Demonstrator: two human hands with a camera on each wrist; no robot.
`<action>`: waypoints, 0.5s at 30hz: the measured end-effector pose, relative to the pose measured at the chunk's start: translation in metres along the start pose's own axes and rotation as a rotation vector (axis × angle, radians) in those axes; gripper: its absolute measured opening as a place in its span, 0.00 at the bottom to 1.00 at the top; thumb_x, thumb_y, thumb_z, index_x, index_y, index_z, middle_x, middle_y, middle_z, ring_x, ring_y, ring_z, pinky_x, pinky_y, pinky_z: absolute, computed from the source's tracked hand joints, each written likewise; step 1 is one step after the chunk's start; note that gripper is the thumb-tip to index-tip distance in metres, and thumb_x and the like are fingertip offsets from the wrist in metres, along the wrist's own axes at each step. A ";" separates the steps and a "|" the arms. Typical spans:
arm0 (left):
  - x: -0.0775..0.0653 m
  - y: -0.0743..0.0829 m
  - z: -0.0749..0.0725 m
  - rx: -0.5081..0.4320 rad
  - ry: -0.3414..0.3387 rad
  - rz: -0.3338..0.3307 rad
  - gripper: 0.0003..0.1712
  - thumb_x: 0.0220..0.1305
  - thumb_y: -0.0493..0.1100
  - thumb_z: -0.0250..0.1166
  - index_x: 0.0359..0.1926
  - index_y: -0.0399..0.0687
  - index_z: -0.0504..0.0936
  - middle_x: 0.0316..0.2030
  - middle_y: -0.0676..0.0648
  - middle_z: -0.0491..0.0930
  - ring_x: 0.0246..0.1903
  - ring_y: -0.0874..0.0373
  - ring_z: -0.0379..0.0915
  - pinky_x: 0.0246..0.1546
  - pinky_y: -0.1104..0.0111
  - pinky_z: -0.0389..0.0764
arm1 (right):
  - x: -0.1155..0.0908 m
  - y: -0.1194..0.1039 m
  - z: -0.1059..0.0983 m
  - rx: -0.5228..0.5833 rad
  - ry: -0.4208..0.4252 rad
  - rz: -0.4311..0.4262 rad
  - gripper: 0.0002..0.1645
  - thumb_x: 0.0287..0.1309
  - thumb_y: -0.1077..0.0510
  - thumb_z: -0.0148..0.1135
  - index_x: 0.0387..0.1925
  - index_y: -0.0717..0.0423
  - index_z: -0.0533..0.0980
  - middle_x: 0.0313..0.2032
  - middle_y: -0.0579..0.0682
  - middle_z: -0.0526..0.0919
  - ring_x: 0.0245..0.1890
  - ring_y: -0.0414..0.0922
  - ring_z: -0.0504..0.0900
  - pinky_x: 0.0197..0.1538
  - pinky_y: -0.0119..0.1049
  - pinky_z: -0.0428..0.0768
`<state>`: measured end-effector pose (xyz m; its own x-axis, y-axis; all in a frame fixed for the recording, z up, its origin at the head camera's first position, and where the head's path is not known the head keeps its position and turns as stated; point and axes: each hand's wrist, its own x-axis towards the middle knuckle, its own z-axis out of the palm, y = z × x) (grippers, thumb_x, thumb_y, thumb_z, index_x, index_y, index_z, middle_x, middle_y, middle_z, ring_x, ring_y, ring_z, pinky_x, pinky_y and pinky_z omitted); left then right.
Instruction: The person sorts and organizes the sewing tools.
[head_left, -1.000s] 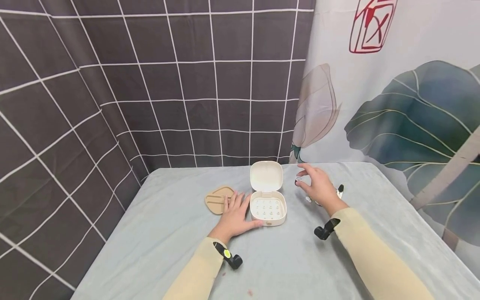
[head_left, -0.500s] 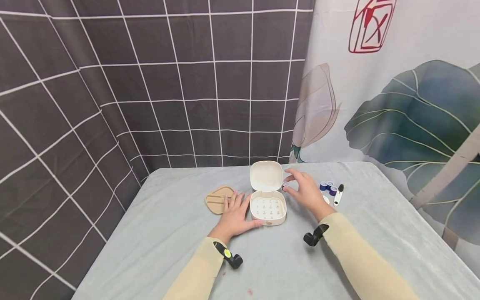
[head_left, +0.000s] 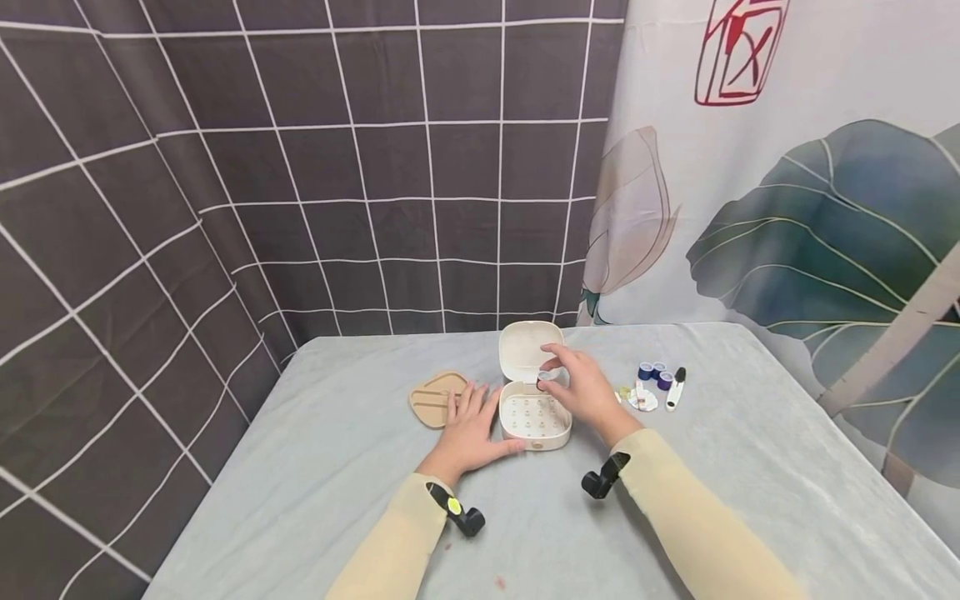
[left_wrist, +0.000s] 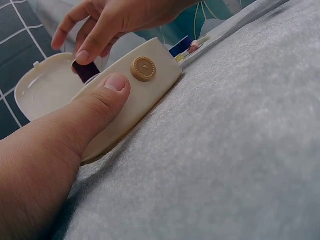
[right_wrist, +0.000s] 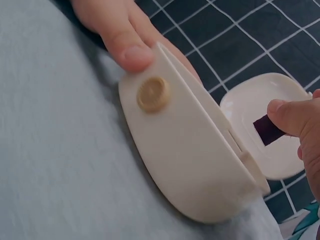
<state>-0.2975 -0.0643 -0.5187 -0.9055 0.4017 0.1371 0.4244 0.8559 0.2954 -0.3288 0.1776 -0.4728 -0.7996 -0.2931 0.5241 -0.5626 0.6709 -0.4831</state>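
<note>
A cream sewing box (head_left: 537, 440) stands with its lid (head_left: 521, 350) raised and rows of small pegs (head_left: 527, 413) inside. My left hand (head_left: 467, 429) lies at its left side, fingers straight and spread, the thumb (left_wrist: 107, 92) against the front wall beside a tan button (left_wrist: 143, 69). Its fingertips overlap a tan slotted tray (head_left: 432, 404) in the head view. Over the back right of the box, my right hand (head_left: 583, 387) pinches a spool of dark purple thread (right_wrist: 267, 130) between thumb and fingers, above the pegs.
Right of the box, several thread spools (head_left: 646, 371) in blue and purple stand by a white disc (head_left: 645, 402) and a small white tool with a black tip (head_left: 677, 389). A dark gridded cloth (head_left: 360, 167) hangs behind the table (head_left: 570, 533).
My right hand has moved left with the spool, from beside the raised lid to over the box, uncovering the things at right. The left hand has stayed in place.
</note>
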 end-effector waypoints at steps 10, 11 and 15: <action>0.000 -0.003 0.004 -0.008 0.031 0.028 0.63 0.53 0.84 0.56 0.79 0.52 0.56 0.75 0.37 0.57 0.78 0.38 0.39 0.73 0.36 0.35 | 0.003 -0.015 0.017 0.021 -0.036 -0.029 0.37 0.55 0.59 0.76 0.65 0.55 0.70 0.42 0.47 0.88 0.52 0.54 0.81 0.59 0.55 0.75; 0.000 -0.003 0.004 -0.008 0.030 0.028 0.63 0.54 0.84 0.56 0.79 0.52 0.56 0.76 0.37 0.57 0.78 0.38 0.38 0.73 0.36 0.35 | 0.003 -0.016 0.018 0.028 -0.038 -0.036 0.37 0.55 0.59 0.76 0.65 0.55 0.71 0.42 0.48 0.88 0.52 0.54 0.82 0.60 0.55 0.75; 0.000 -0.003 0.002 -0.003 0.023 0.025 0.62 0.54 0.83 0.57 0.80 0.51 0.55 0.76 0.37 0.56 0.78 0.38 0.38 0.73 0.36 0.35 | 0.005 -0.020 0.021 0.037 -0.044 -0.044 0.37 0.54 0.59 0.77 0.65 0.54 0.71 0.41 0.48 0.89 0.52 0.54 0.82 0.61 0.55 0.75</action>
<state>-0.2985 -0.0661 -0.5210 -0.8943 0.4156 0.1659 0.4471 0.8447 0.2942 -0.3259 0.1484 -0.4748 -0.7820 -0.3518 0.5145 -0.6039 0.6316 -0.4862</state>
